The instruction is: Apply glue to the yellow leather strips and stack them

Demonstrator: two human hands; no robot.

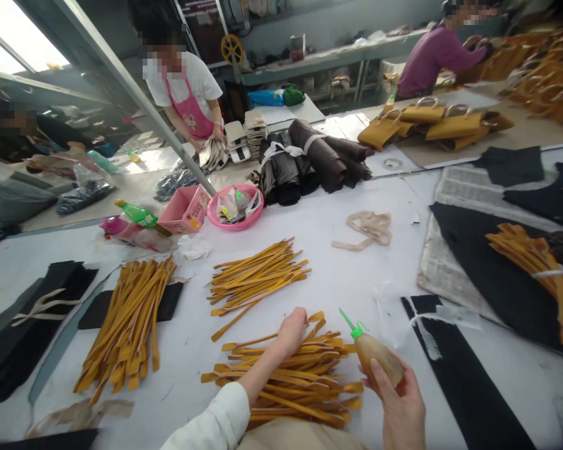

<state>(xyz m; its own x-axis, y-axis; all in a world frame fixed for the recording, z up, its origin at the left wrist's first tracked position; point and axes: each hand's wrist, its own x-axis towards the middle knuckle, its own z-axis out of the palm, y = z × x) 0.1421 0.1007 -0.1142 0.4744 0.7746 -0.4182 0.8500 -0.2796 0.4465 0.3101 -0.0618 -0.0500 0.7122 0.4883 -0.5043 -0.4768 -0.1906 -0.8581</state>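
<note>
In the head view, the left arm comes up from the bottom in a white sleeve (211, 419) and leans to the right. The left hand (292, 331) is bent over the top of a pile of brown straps (309, 377), with its back showing. Its fingertips are tucked out of sight, so I cannot tell if its grip has a strap in it. The pile lies on the white worktop (319, 269), right in front of the person.

The right hand (401, 400) is just beside the pile. Its grip is wrapped around a bottle (378, 357), with the thumb on the front. The bottle tips left, its green spout pointing up. The other fingers are mostly hidden behind it, and the wrist is cut off at the bottom. The arm hides some straps, and beige cloth (300, 435) covers the lowest ones. The things inside the pink bowl (237, 223) are hard to make out.
</note>
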